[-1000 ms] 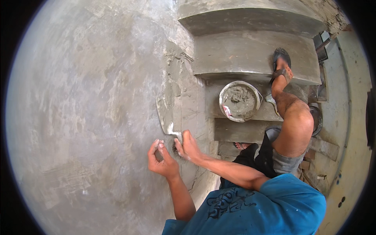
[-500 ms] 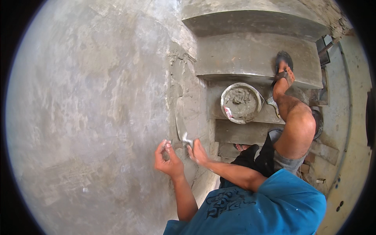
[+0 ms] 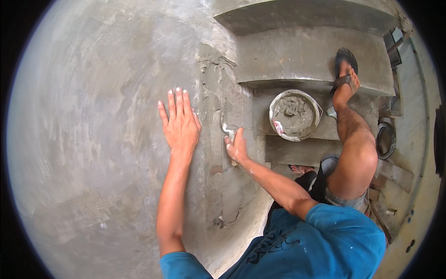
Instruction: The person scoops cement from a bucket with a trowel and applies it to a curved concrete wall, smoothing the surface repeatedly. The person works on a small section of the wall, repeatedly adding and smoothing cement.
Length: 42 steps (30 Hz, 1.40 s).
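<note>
My left hand lies flat with its fingers stretched out on the smooth grey concrete surface, left of a strip of wet mortar. My right hand grips the trowel against that strip; its blade is seen nearly edge-on and hard to make out. A white bucket of grey mortar stands on a step to the right of both hands.
Concrete steps run along the right. My raised leg has a sandalled foot on one; my other foot is lower. A tool is partly hidden behind the leg. A black round container and loose boards are at the far right.
My left hand has gone from curled fingers to lying flat, higher on the surface. My right hand has moved up and right with the trowel along the mortar strip. The view has shifted slightly.
</note>
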Each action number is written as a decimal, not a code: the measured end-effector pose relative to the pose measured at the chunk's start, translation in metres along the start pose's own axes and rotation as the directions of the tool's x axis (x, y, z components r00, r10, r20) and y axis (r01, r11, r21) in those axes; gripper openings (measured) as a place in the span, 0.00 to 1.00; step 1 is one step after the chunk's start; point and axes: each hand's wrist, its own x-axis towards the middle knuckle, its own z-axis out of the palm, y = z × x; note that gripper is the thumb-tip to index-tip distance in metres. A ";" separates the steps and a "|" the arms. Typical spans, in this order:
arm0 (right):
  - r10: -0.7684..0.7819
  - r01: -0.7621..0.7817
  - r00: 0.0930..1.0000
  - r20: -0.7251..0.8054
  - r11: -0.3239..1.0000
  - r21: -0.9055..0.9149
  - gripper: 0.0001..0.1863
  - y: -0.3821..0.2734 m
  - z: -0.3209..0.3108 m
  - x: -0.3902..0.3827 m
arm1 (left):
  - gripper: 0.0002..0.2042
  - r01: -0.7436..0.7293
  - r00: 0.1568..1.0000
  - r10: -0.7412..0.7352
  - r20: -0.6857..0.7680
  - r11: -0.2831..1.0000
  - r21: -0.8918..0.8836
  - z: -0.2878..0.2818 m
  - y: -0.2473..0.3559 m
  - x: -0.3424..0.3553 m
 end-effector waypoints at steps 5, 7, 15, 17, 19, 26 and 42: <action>-0.161 0.147 0.985 0.068 0.974 0.174 0.20 -0.029 -0.013 -0.032 | 0.27 0.013 0.998 -0.011 -0.058 0.999 0.038 0.004 0.003 0.002; -0.161 0.159 0.987 0.001 0.974 0.160 0.19 -0.047 -0.001 -0.028 | 0.27 0.015 0.997 -0.013 -0.070 0.999 0.031 0.004 0.002 0.000; -0.136 -0.005 0.962 0.236 0.857 0.515 0.16 -0.049 0.000 -0.051 | 0.23 0.019 0.954 -0.121 -0.275 0.938 -0.347 -0.005 0.001 0.007; -0.346 0.320 0.921 0.177 0.933 0.162 0.17 -0.040 -0.019 -0.074 | 0.23 -0.003 0.953 -0.097 -0.286 0.944 -0.330 -0.006 0.003 0.010; -0.339 0.330 0.935 0.106 0.939 0.094 0.18 -0.044 -0.025 -0.084 | 0.23 -0.016 0.954 -0.090 -0.285 0.936 -0.351 -0.009 0.003 0.009; -0.154 0.154 0.981 0.116 0.988 0.009 0.23 -0.080 -0.040 -0.052 | 0.21 -0.033 0.950 -0.167 -0.263 0.786 -0.617 -0.034 -0.010 -0.003; -0.152 0.120 0.938 -0.311 0.986 -0.118 0.27 -0.049 -0.224 -0.040 | 0.27 0.730 0.682 -0.213 0.700 0.129 -0.672 0.147 0.254 -0.082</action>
